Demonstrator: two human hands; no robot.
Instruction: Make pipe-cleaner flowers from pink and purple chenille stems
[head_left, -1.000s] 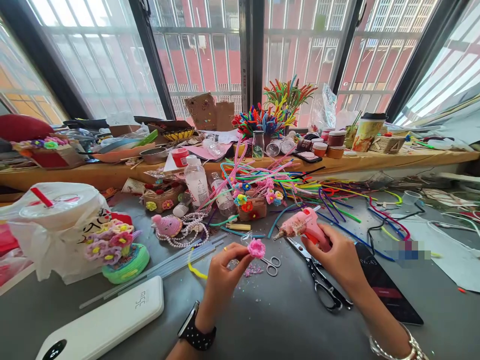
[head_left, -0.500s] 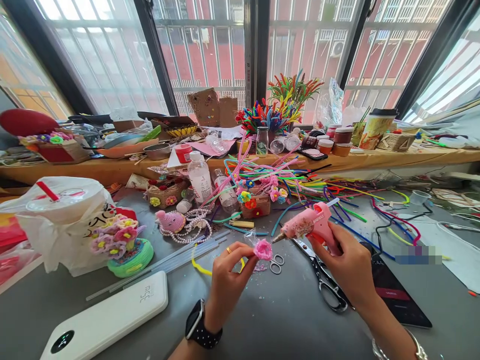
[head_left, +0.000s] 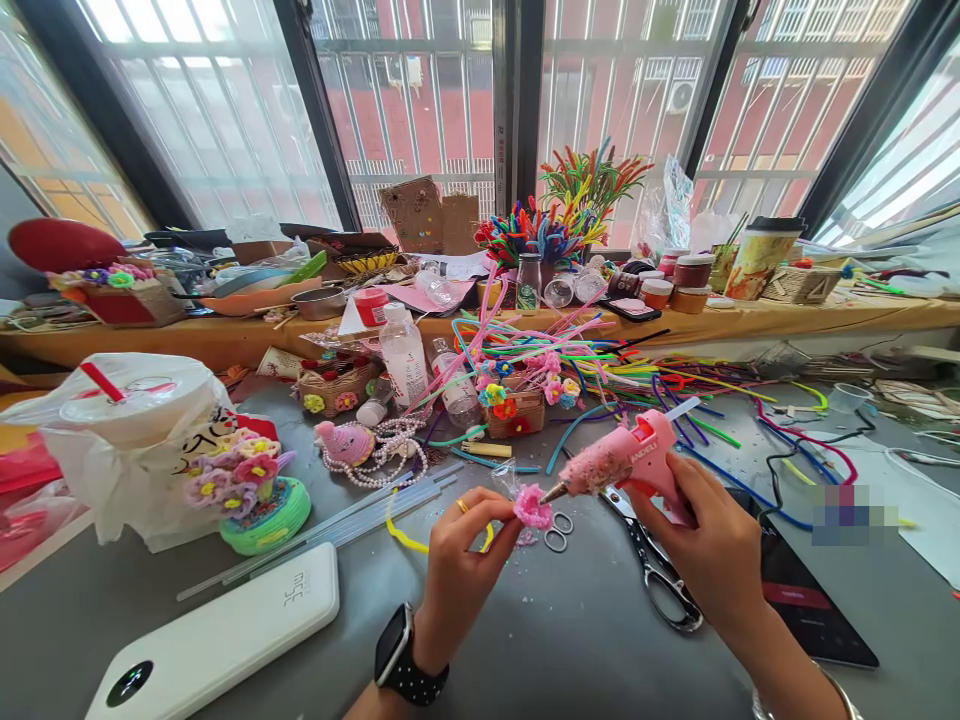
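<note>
The left hand (head_left: 461, 565) has thumb and fingertip pinched together on the edge of a fuzzy pink piece (head_left: 533, 509), held above the tabletop (head_left: 525, 650), probably so its hollow stays exposed to the nozzle. From that piece, the glue gun (head_left: 622, 458) lies toward two o'clock, its tip at the hollow; exact contact is unclear. The right hand (head_left: 709, 540) is closed around the handle, likely to steady the aim; trigger pressure cannot be told. Small scissors (head_left: 558, 533) sit near four o'clock, clear glue sticks (head_left: 330, 535) at nine.
</note>
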